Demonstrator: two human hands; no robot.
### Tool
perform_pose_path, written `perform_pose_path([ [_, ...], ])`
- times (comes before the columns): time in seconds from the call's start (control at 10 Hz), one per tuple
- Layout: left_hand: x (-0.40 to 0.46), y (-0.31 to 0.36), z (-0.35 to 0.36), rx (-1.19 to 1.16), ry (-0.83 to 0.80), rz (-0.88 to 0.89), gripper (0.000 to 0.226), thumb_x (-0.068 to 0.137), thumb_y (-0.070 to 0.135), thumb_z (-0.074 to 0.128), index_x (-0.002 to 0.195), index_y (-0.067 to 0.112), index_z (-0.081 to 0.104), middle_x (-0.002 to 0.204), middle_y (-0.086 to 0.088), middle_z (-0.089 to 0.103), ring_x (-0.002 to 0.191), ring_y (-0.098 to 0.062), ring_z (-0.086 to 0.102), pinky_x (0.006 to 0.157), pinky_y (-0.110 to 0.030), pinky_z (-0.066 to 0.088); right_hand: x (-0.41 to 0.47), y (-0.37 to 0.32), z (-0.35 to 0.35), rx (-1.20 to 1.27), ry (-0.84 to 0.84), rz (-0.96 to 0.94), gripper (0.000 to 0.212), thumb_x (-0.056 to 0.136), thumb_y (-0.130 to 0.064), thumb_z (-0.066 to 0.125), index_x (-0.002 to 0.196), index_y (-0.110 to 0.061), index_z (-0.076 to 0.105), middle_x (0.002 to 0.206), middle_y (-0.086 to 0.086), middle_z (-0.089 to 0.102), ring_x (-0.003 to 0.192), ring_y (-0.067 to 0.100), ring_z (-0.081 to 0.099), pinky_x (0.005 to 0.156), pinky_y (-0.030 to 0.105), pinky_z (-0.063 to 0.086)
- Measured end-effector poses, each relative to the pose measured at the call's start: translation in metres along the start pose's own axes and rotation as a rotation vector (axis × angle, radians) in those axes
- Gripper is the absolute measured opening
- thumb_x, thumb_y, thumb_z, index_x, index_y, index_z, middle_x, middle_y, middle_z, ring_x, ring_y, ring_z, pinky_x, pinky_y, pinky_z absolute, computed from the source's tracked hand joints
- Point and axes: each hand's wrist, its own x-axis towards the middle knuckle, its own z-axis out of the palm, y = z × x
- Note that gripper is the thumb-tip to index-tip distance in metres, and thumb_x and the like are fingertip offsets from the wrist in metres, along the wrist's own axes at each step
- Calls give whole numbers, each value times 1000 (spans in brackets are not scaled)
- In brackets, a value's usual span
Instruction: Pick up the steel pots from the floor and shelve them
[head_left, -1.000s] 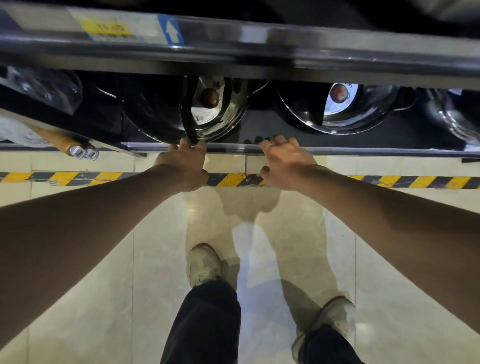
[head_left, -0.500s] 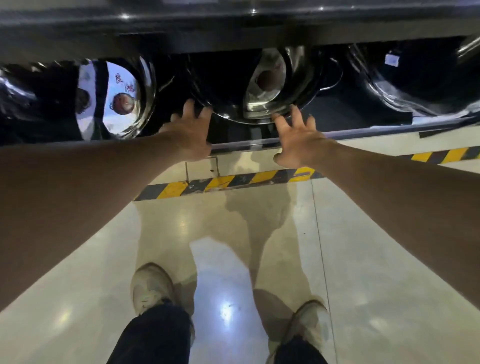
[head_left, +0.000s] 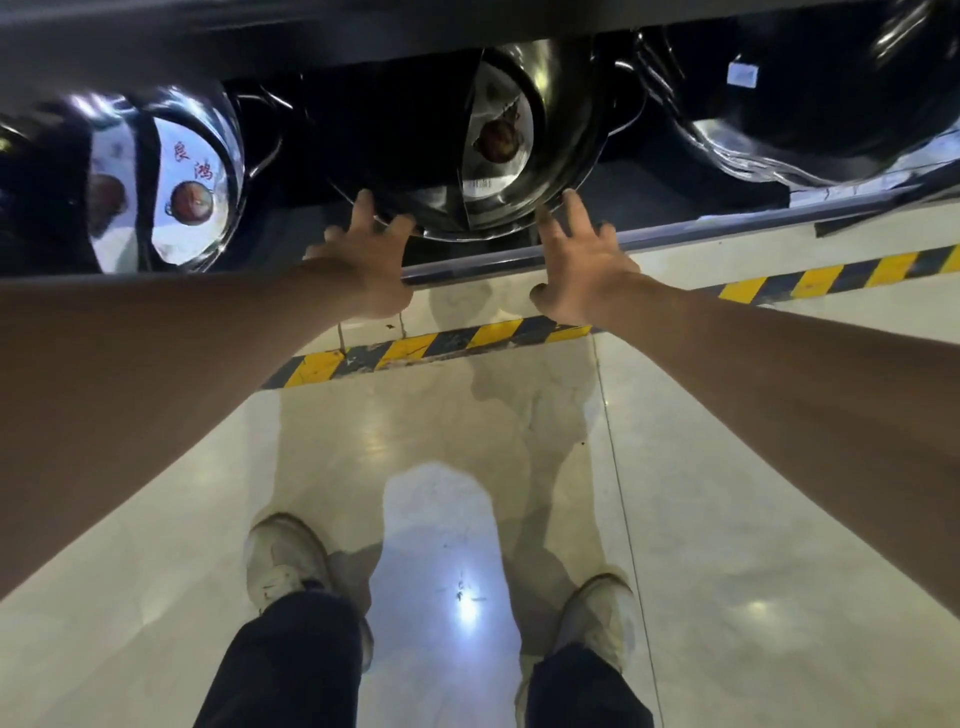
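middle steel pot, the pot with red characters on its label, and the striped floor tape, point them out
middle steel pot (head_left: 566, 140): head view, shiny right wall
pot with red characters (head_left: 192, 171): head view, white label
striped floor tape (head_left: 415, 345): head view, yellow stripe below the hands

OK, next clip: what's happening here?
A person stands at a low shelf of steel pots, looking down at both outstretched hands. The left hand and right hand are spread open on either side of the middle pot, fingertips at its rim, neither closed around anything. That pot sits on the shelf between two others, a labelled pot on the left and a big pot on the right. No pot shows on the visible floor.
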Motion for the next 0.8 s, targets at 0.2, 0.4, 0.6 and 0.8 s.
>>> perform_pose_path([
  [0.2, -7, -2, 8, 35, -57, 31, 95, 87, 24, 62, 156, 41, 0, 166, -7, -20, 139, -49, 29, 96, -55, 44, -2, 9, 1, -74, -68, 12, 110, 88, -23, 69, 159, -35, -13, 165, -9, -28, 150, 49, 5, 102, 54, 44],
  [0.4, -2, -4, 3, -55, -210, 67, 103, 86, 20, 63, 155, 46, -9, 161, 1, -33, 135, -46, 43, 92, -48, 53, 1, 11, -22, -180, -110, 18, 104, 88, -22, 64, 160, -37, -10, 167, -9, -21, 149, 48, 6, 98, 53, 45],
  [0.6, -4, 0, -2, -22, -274, 105, 96, 87, 25, 58, 156, 42, -6, 165, -1, -23, 144, -45, 30, 100, -47, 48, -10, 15, -28, -185, -175, 70, 104, 89, -28, 65, 161, -32, -10, 170, 5, -12, 149, 49, 7, 110, 59, 36],
  [0.8, -51, 6, -17, -35, -191, 82, 99, 84, 22, 61, 157, 34, -5, 167, -6, -14, 134, -43, 44, 85, -36, 44, -59, 13, -40, -124, -172, 0, 100, 90, -46, 66, 161, -32, -3, 170, 8, -7, 150, 47, 9, 110, 60, 35],
])
